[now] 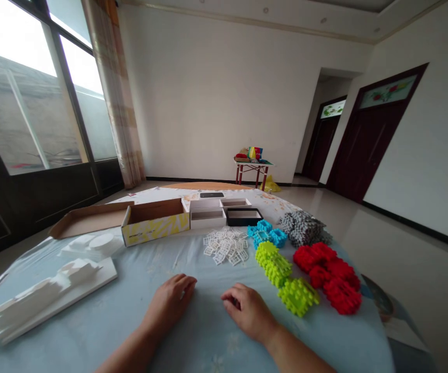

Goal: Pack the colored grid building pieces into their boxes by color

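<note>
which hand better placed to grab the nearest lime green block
The right hand, probably: it rests closest to the lime green block, while the left hand lies farther off.

A small red-legged table (252, 168) is standing against the far wall, with a heap of colourful bags and cloth (248, 154) sitting on its top. A yellow plastic bag (269, 184) is lying on the floor just beside the table's right legs. Left of the table, a long striped curtain (117, 93) is hanging beside a large window (25, 103). Right of the table, a dark door (320, 147) is standing in a side passage, and a second dark door (367, 145) with a painted glass panel (388, 91) is filling part of the right wall.
</note>
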{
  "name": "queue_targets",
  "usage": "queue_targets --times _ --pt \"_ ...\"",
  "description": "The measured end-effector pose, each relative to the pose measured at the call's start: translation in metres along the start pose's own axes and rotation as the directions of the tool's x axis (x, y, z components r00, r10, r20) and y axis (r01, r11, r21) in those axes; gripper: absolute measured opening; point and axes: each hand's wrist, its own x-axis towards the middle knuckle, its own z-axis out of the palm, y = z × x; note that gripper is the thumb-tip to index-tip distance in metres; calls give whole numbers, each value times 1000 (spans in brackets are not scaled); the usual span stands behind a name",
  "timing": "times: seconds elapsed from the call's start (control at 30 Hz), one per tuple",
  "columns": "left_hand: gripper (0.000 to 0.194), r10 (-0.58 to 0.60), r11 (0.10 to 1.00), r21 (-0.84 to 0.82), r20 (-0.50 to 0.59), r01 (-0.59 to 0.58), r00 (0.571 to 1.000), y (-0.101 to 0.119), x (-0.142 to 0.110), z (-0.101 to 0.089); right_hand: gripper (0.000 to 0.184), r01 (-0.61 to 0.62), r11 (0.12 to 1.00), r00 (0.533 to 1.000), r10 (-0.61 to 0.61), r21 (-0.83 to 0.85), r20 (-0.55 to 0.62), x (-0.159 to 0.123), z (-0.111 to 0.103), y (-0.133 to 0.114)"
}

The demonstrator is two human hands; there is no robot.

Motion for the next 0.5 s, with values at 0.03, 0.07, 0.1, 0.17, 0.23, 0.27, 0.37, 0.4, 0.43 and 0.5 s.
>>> queue_targets --times 0.03,0.07,0.1,0.17,0.23,0.27,0.37,0.4,0.43,0.5 --pt "27 16 1000 10 7 -16 1000 1 0 1 20 -1 1000 1000 1 0 -3 0 -1 0" --pt "27 33 999 24 13 -34 999 2 0 1 19 -2 1000 1000 2 5 -4 1 -1 0" --pt "27 50 998 39 18 -51 999 3 0 3 19 -4 1000 1000 4 13 -2 1 -2 0" --pt "25 78 995 63 24 -79 997 3 -1 5 19 -4 999 1000 4 35 9 2 -3 0" --pt "23 88 994 64 30 -90 996 3 -3 9 18 -1 999 1000 -1 55 24 2 -4 2" --pt "22 91 994 58 35 -93 995 3 -5 10 19 3 998 1000 -5 63 30 2 -3 3" --pt "21 97 995 25 49 -98 994 7 0 13 19 16 996 999 -19 86 38 3 -2 7" --pt "21 96 995 17 51 -97 994 9 6 13 18 20 996 999 -23 90 39 4 -2 9" --pt "22 94 995 16 51 -95 994 13 15 13 18 21 995 999 -25 93 41 5 -2 10" --pt "24 93 995 35 53 -95 994 24 44 13 18 13 995 999 -18 99 48 7 -1 12"
